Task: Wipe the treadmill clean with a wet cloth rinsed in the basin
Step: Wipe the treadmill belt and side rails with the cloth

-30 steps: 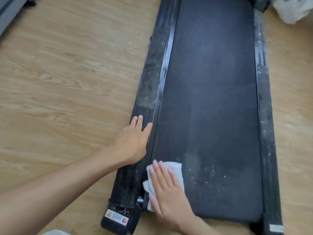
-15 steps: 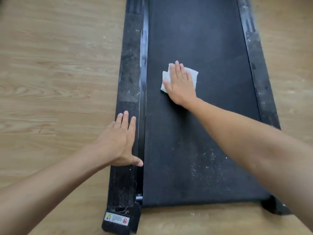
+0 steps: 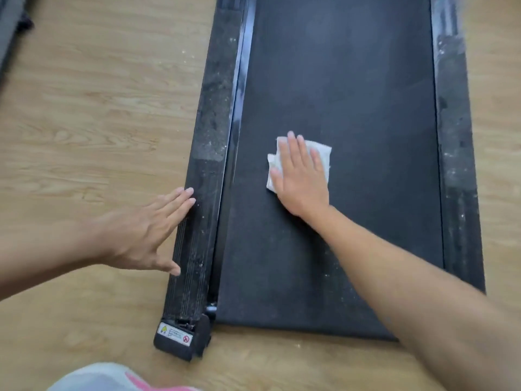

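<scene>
A flat black treadmill [image 3: 352,80] lies on the wooden floor, its belt running away from me between two dusty side rails. My right hand [image 3: 301,176] presses flat on a folded white cloth [image 3: 322,153] in the middle of the belt. Fingers apart and holding nothing, my left hand [image 3: 143,235] rests at the outer edge of the left rail [image 3: 208,136]. White specks dot both rails and the near part of the belt. No basin is in view.
Light wooden floor [image 3: 98,122] surrounds the treadmill. A warning sticker [image 3: 174,334] marks the near left end cap. A dark object [image 3: 14,29] sits at the far left edge. White and pink fabric [image 3: 112,376] shows at the bottom.
My right hand pushed the cloth from the belt's near left corner up the belt, then pulled it back a little toward me. My left hand slid off the left rail to its outer edge.
</scene>
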{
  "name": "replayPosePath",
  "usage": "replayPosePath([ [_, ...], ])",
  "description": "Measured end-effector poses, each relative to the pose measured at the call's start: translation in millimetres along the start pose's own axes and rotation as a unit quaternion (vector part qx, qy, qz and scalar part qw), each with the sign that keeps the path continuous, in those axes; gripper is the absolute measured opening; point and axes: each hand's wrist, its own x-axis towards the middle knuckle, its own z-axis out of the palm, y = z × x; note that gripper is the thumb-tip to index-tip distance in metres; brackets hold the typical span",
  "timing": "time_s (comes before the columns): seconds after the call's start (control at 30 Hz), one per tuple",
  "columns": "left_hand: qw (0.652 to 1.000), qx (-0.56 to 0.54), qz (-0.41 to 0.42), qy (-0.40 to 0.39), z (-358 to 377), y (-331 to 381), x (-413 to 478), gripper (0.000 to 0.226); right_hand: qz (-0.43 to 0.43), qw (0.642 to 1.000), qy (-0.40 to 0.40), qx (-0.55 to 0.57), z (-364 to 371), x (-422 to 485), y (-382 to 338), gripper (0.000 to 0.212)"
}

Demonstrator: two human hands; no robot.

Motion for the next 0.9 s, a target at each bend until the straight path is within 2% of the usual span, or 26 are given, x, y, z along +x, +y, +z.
replayPosePath([
  [0.07,0.999,-0.026,-0.002,0.046,21,13,11,0.143,0.035,0.999,-0.003,-0.002,-17,60,9,0.067],
  [0.13,0.989,0.032,-0.012,0.143,44,19,21,0.144,0.053,0.999,-0.007,-0.009,-23,78,4,0.069],
  [0.17,0.986,0.048,-0.024,0.158,47,21,22,0.142,0.045,0.999,-0.019,0.005,-21,66,-3,0.07],
  [0.23,0.988,0.066,-0.057,0.128,47,25,20,0.139,0.008,0.999,-0.03,0.02,-9,-11,-22,0.072],
  [0.3,0.988,0.088,-0.077,0.102,38,30,22,0.137,-0.057,0.998,-0.028,0.02,12,-143,-46,0.074],
  [0.37,0.987,0.104,-0.086,0.085,31,40,22,0.136,-0.125,0.99,-0.061,0.005,19,-255,-57,0.08],
  [0.4,0.986,0.113,-0.088,0.082,31,43,21,0.135,-0.152,0.984,-0.094,-0.003,21,-280,-55,0.084],
  [0.43,0.985,0.123,-0.093,0.077,30,44,21,0.134,-0.175,0.976,-0.128,-0.008,24,-281,-47,0.086],
  [0.5,0.983,0.131,-0.108,0.064,28,48,22,0.134,-0.198,0.974,-0.11,-0.025,18,-230,-23,0.087],
  [0.67,0.982,0.132,-0.122,0.053,30,53,30,0.139,0.004,0.999,-0.052,0.007,-33,31,54,0.087],
  [0.73,0.982,0.134,-0.125,0.045,27,53,29,0.14,0.042,0.999,-0.032,0.001,-48,93,77,0.087],
  [0.8,0.981,0.144,-0.123,0.044,27,54,28,0.14,0.058,0.998,-0.018,-0.004,-43,87,81,0.084],
  [0.9,0.984,0.124,-0.124,0.043,25,56,28,0.139,-0.002,1.0,-0.019,-0.019,-25,-38,58,0.073],
])
